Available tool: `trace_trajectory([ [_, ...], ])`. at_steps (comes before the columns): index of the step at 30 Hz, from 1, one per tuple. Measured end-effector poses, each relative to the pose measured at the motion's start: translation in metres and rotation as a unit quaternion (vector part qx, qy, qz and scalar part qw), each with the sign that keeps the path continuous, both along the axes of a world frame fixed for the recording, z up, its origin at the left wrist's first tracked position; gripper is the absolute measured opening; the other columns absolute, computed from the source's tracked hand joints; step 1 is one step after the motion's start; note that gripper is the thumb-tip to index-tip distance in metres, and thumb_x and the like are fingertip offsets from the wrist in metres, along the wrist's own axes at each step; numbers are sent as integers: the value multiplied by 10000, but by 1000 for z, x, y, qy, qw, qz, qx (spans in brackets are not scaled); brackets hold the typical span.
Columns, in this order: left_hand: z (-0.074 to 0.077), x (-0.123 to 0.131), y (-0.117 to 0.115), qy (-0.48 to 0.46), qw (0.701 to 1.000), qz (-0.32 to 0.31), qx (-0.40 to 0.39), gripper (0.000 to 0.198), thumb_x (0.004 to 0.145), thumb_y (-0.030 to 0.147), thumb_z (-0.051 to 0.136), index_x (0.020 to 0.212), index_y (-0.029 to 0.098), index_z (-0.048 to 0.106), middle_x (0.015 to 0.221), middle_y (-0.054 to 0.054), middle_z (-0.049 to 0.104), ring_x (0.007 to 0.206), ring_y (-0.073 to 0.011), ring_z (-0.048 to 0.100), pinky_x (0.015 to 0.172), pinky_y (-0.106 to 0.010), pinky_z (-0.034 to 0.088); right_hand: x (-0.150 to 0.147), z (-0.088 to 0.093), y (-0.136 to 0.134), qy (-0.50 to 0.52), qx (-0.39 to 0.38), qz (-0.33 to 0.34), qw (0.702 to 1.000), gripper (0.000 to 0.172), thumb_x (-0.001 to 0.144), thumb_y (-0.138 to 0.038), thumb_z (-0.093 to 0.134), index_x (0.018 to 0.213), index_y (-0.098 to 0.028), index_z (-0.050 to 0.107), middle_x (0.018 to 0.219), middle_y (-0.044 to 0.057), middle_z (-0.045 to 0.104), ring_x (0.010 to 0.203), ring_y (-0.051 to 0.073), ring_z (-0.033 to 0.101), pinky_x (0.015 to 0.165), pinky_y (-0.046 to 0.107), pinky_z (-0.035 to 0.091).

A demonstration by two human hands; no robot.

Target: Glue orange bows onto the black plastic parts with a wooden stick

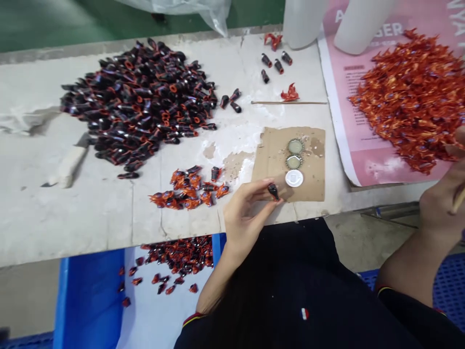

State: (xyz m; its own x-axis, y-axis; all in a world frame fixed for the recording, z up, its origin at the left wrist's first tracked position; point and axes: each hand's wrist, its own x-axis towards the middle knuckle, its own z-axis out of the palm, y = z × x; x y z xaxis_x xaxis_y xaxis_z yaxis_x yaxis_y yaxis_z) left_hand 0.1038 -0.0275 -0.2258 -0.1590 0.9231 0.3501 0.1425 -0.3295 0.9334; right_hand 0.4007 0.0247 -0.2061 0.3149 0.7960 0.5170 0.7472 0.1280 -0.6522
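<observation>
Between the thumb and fingers of my left hand (241, 215) is a small glossy black piece (273, 191), held above the front of a cardboard square (269, 155). At the right edge, my right hand (441, 198) is partly cut off by the frame. A thin pale stick (458, 199) lies in its grip, and its fingers reach the near side of a pile of orange figure pieces (410, 102). Two bottle caps (294, 162) and a white round lid (294, 178) sit on the cardboard. Left of my left hand lies a small group of joined orange-and-black pieces (189, 189).
A large heap of black pieces (145, 97) covers the table's left part. Below the table edge stands a blue bin (87, 295) with more pieces. White containers (303, 22) stand at the back, near a thin rod (288, 103). A pink printed sheet (348, 126) lies under the orange pile.
</observation>
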Motion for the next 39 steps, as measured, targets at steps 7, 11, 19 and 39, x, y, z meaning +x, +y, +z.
trace_trajectory([
  [7, 3, -3, 3, -11, 1000, 15, -6, 433, 730, 29, 771, 1096, 231, 660, 1059, -1, 734, 909, -113, 729, 831, -203, 623, 107, -36, -10, -264, -72, -175, 946, 410, 828, -561, 551, 916, -194, 710, 817, 162, 666, 907, 339, 625, 845, 507, 439],
  [11, 3, -2, 4, -1, 1000, 14, 0, 430, 731, 27, 769, 1095, 230, 661, 1059, -4, 734, 894, -111, 730, 805, -195, 624, 91, -39, -9, -225, -89, -202, 949, 225, 750, -367, 661, 865, -182, 716, 748, 120, 660, 824, 299, 613, 856, 469, 448],
  [19, 5, 2, 3, 11, 1000, 21, -1, 376, 753, 93, 774, 1092, 211, 663, 1053, -26, 735, 893, -129, 733, 800, -220, 634, 65, -28, -8, -90, -107, -153, 978, 339, 662, -222, 688, 988, -141, 741, 740, 90, 689, 608, 188, 603, 678, 356, 474],
  [39, 6, 11, 5, 12, 999, -27, 13, 390, 758, 88, 772, 1107, 218, 659, 1043, -19, 734, 880, -117, 733, 797, -194, 629, 28, -14, -25, -131, -34, -60, 989, 201, 775, -273, 703, 957, -221, 771, 802, 70, 710, 709, 212, 625, 710, 362, 477],
])
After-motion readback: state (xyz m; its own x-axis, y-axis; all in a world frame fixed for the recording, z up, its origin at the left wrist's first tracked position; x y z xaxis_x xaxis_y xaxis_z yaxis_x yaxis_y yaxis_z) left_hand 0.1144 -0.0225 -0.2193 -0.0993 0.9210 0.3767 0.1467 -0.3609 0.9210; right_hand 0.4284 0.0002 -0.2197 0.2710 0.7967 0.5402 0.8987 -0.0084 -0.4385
